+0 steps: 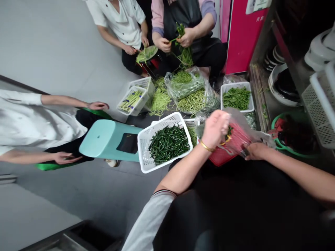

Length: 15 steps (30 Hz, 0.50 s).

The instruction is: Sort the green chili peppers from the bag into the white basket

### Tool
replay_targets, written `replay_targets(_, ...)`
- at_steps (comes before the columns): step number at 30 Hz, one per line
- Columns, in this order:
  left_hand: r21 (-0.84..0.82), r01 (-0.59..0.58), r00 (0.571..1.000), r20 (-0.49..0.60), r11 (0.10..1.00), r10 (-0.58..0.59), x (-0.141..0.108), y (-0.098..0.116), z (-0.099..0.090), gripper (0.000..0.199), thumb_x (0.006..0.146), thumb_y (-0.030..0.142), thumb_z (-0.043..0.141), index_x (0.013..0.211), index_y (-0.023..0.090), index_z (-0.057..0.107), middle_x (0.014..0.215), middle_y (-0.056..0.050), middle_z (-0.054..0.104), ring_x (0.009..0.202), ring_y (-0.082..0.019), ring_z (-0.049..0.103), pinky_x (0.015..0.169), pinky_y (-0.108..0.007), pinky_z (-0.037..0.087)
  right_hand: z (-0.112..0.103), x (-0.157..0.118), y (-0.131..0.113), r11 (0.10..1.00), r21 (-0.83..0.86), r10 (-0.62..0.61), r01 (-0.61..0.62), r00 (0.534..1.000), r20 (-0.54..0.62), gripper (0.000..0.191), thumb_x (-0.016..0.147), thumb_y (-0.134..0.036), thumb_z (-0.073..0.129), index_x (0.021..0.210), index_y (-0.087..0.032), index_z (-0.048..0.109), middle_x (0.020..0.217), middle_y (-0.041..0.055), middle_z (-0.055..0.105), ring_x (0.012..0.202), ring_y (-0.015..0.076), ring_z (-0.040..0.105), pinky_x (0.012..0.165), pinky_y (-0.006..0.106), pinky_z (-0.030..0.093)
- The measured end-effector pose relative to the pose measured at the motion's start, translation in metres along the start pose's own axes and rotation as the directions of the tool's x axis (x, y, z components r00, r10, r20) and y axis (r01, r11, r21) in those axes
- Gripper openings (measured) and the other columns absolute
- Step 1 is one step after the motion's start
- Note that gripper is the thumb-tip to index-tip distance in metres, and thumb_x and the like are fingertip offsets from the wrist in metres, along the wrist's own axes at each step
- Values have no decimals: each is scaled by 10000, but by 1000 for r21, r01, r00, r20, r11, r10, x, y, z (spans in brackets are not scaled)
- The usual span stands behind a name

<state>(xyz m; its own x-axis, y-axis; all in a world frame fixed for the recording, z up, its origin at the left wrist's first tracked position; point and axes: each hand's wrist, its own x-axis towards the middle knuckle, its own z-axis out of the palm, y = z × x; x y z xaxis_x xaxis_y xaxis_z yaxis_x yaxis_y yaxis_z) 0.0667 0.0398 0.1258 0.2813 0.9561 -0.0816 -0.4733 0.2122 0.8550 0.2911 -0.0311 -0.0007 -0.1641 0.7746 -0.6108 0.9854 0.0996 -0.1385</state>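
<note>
A clear plastic bag point(239, 127) is between my two hands, above a red basket or tray point(222, 156) in front of my lap. Red shows through the film, and some green and yellow pieces are at its left side. My left hand point(216, 127), with a gold bangle at the wrist, is closed at the bag's upper left edge; its fingers are somewhat blurred. On the lower right side of the bag, my right hand point(255, 150) has its fingers closed on the film. A white basket of dark green chili peppers point(170, 144) stands left of my left hand.
Ahead lie cut green stems point(192, 101), a bag of greens point(183, 82) and a white basket of leafy greens point(237, 97). A teal stool point(98, 139) stands left. Three people work nearby, one holding a green bunch point(185, 52). Shelves point(285, 42) line the right.
</note>
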Motion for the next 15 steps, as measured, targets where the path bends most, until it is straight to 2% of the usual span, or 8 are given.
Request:
replay_targets(1,16,20,1000,13,1000,-20,2,-3,4,283,785,381,766,800,167,582,523,72,441,405,-22,299,394,-162,217,-4,-1,2,1000,-12,15,-15,1000,20,676,749,-425,775,1323,-106,616,1027,237,714,962,386,693,773,430,532)
replay_targets(3,40,38,996,-78,998,-34,3,-9,-3,272,778,342,771,761,165,565,486,80,417,382,-24,292,381,-167,202,-13,-3,10,998,-55,32,-30,999,41,692,843,-438,676,1421,-90,519,1146,247,685,1048,375,671,839,433,525)
replay_targets(5,39,39,975,-221,998,-30,0,-13,-24,314,758,345,782,714,173,523,443,97,373,355,-24,261,370,-170,177,-21,-4,17,997,-68,28,-30,999,-39,674,871,-427,634,1437,-90,491,1193,244,666,1089,361,653,869,424,518)
replay_targets(8,46,35,965,-260,998,-22,-11,-16,-58,363,715,390,808,700,175,515,434,95,390,347,-26,258,370,-173,172,-21,-6,19,997,-82,-8,0,996,-94,621,857,-423,639,1386,-113,540,1172,224,674,1058,354,659,853,421,521)
replay_targets(10,58,20,965,-262,998,-4,-21,-15,-73,375,686,408,828,712,172,537,446,86,404,354,-29,261,373,-178,163,-13,-9,9,990,-41,-139,136,986,-90,638,862,-458,632,1405,-140,532,1240,205,652,1089,342,650,882,415,515)
replay_targets(13,59,-17,946,-321,998,35,-31,-14,-88,362,691,402,831,717,173,553,472,69,410,367,-34,265,384,-194,147,6,-13,-18,933,22,-355,359,928,-111,802,822,-559,666,1489,-166,453,1416,194,546,1216,346,586,943,408,500)
replay_targets(15,42,-10,930,-367,999,25,-32,-15,-93,346,711,375,820,695,175,538,480,61,410,369,-36,269,392,-202,145,16,-12,-35,914,-16,-403,405,903,-149,859,778,-529,727,1497,-153,445,1417,213,537,1230,362,571,958,417,488)
